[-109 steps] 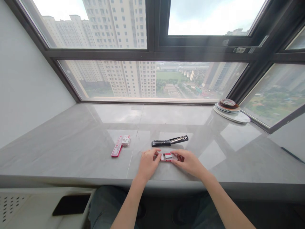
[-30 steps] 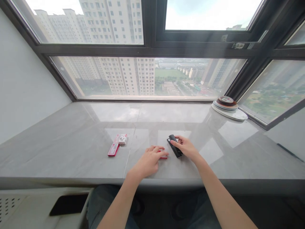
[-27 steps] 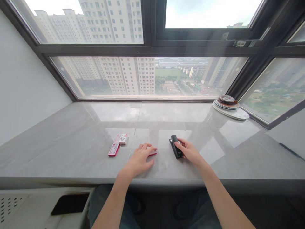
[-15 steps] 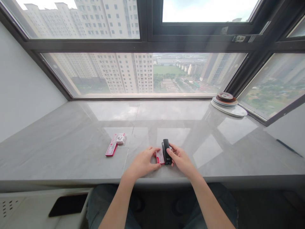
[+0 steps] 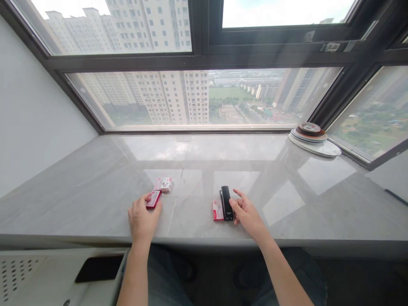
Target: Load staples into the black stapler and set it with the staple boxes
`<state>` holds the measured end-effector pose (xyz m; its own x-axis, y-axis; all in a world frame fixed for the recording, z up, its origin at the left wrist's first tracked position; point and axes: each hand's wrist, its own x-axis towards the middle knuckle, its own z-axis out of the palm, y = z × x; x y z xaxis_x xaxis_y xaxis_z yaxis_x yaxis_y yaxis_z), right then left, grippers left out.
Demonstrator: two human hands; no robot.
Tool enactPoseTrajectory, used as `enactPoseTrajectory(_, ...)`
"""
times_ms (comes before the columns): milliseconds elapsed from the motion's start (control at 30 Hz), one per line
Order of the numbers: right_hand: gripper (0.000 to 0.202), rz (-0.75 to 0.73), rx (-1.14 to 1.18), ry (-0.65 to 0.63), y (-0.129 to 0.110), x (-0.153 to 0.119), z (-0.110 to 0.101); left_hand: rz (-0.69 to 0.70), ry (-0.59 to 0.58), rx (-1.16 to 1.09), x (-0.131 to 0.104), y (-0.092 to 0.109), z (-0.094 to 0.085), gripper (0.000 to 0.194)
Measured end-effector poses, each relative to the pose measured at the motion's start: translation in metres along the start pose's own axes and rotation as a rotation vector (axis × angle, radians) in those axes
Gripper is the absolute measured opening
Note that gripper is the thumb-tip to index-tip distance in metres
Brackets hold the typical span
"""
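My left hand (image 5: 143, 217) has its thumb and fingers around the sides of a flat red-and-white box (image 5: 154, 199) on the left of the counter. Touching that box at its far end is a white-and-pink box (image 5: 163, 184) with a picture on top. A black stapler (image 5: 226, 203) lies lengthwise, pointing away from me, on the counter. Another small red-and-white box (image 5: 217, 210) rests against its left side. At the stapler's right side is my right hand (image 5: 245, 212), thumb at its edge and index finger raised, fingers apart.
The grey marble-look counter (image 5: 105, 204) runs up to a dark-framed window (image 5: 197, 63). A stack of round plates (image 5: 314, 138) stands in the far right corner. A dark slim object (image 5: 396, 197) lies at the right edge. Below left, a black phone-like slab (image 5: 100, 268) rests on a pale surface.
My left hand has left the small box beside the stapler and moved left onto the flat red-and-white box. My right hand has loosened from the stapler, its index finger lifting. The view has shifted slightly.
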<state>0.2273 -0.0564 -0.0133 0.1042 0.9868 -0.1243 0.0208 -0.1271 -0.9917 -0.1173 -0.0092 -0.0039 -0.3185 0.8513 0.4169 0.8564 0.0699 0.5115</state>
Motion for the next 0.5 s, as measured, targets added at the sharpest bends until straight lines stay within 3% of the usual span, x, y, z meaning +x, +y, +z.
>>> enactPoseTrajectory(100,0.079,0.034,0.01,-0.042,-0.002,0.002,-0.002,0.071,-0.161,-0.017,-0.004,-0.013,-0.007,0.046)
enactPoseTrajectory(200,0.076,0.054,-0.004,-0.058,-0.005,0.003,-0.003,0.13,-0.395,-0.131,-0.011,-0.004,-0.014,0.051)
enactPoseTrajectory(267,0.075,0.058,-0.017,-0.05,-0.004,0.003,-0.003,0.18,-0.473,-0.183,-0.013,0.001,-0.019,0.055)
enactPoseTrajectory(400,0.075,0.043,-0.048,-0.032,0.001,0.004,-0.003,0.219,-0.321,-0.065,-0.01,-0.003,-0.02,0.069)
enactPoseTrajectory(500,0.074,0.032,-0.058,-0.034,0.005,0.005,-0.002,0.234,-0.325,-0.087,-0.014,0.003,-0.011,0.058)
